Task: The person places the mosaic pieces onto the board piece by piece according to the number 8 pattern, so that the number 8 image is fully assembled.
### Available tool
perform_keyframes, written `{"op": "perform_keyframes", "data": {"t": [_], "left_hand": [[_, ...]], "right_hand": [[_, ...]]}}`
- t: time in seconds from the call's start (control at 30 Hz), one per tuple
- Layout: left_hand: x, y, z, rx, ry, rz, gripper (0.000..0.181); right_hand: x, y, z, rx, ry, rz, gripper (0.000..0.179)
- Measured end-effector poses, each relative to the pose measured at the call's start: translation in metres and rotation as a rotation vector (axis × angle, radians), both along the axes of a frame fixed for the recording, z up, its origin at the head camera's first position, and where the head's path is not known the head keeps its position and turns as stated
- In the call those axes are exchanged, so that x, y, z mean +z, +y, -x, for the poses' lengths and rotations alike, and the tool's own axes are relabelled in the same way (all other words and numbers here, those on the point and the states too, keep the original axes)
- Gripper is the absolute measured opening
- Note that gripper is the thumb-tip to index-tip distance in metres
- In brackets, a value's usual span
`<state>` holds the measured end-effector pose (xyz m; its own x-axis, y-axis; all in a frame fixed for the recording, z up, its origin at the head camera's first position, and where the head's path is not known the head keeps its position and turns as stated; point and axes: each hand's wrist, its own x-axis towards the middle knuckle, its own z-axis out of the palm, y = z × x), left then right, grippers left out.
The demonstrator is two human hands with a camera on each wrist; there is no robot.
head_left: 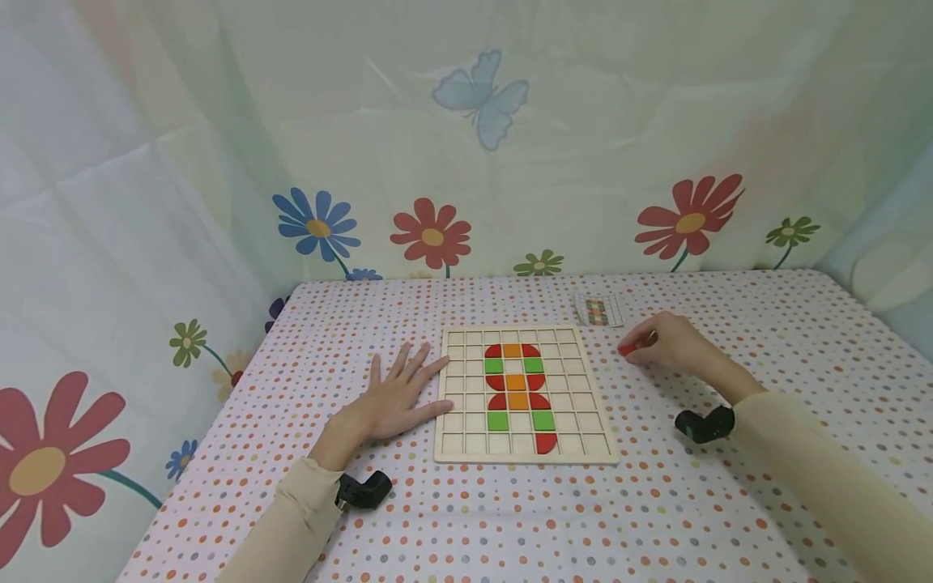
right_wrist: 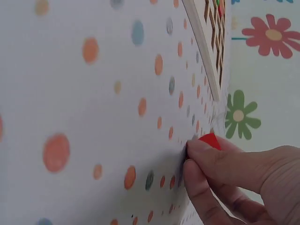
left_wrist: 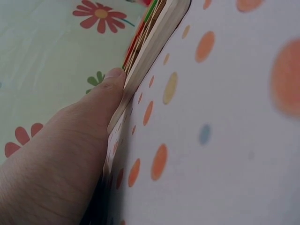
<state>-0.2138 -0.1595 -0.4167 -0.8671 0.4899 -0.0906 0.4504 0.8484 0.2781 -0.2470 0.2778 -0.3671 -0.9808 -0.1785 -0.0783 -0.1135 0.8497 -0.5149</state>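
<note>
A square wooden grid board lies on the table, with red, orange and green flat pieces set in its middle columns. My left hand rests at the board's left side, fingers spread and straight. Its thumb touches the board's edge in the left wrist view. To the right of the board, my right hand pinches a small red piece between thumb and fingers, close to the tablecloth. Those fingers partly cover the piece, so its full shape is hidden.
A small card printed with a coloured grid pattern lies behind the board's far right corner. Dotted cloth covers the table. A flowered curtain hangs behind and at the sides. Black wrist devices sit by both cuffs.
</note>
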Motion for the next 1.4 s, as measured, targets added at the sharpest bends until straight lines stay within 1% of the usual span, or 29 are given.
{"op": "perform_keyframes", "data": {"t": [0.13, 0.27, 0.4, 0.47, 0.57, 0.63, 0.7, 0.8, 0.93, 1.0, 1.1, 1.3, 1.4], "left_hand": [[-0.001, -0.001, -0.001, 0.003, -0.003, -0.002, 0.081], [-0.003, -0.003, -0.001, 0.006, -0.002, -0.001, 0.080], [-0.005, -0.005, 0.000, 0.007, -0.002, -0.008, 0.080], [-0.005, -0.005, 0.000, 0.007, -0.004, -0.010, 0.080], [-0.004, -0.005, 0.000, 0.007, -0.007, -0.008, 0.080], [-0.004, -0.005, -0.001, 0.005, -0.007, -0.004, 0.080], [-0.004, -0.004, -0.001, 0.000, -0.007, -0.005, 0.080], [-0.003, -0.002, 0.000, -0.010, -0.002, -0.011, 0.079], [-0.002, -0.001, 0.000, -0.011, 0.002, -0.012, 0.079], [-0.002, -0.001, 0.001, -0.009, -0.003, -0.002, 0.079], [0.000, -0.001, 0.001, -0.009, -0.003, 0.000, 0.079], [0.002, -0.001, 0.001, -0.006, -0.004, 0.001, 0.078], [0.001, -0.001, 0.001, -0.006, -0.005, 0.003, 0.079]], "right_hand": [[-0.003, -0.009, -0.007, 0.082, 0.068, 0.006, 0.019], [-0.002, -0.023, -0.015, 0.142, 0.108, 0.027, 0.014], [0.003, -0.044, -0.025, 0.202, 0.158, 0.088, 0.013], [0.006, -0.057, -0.031, 0.235, 0.166, 0.133, 0.012], [0.011, -0.080, -0.041, 0.291, 0.133, 0.201, 0.011], [0.013, -0.095, -0.048, 0.327, 0.094, 0.248, 0.009], [0.013, -0.108, -0.056, 0.385, 0.056, 0.297, 0.008], [0.010, -0.123, -0.064, 0.468, 0.001, 0.373, 0.008], [0.003, -0.138, -0.070, 0.554, -0.025, 0.401, 0.007], [0.000, -0.142, -0.071, 0.578, -0.018, 0.383, 0.007], [-0.003, -0.146, -0.072, 0.596, -0.035, 0.380, 0.009], [-0.006, -0.151, -0.071, 0.613, -0.109, 0.406, 0.010], [-0.006, -0.152, -0.069, 0.626, -0.137, 0.397, 0.012]]}}
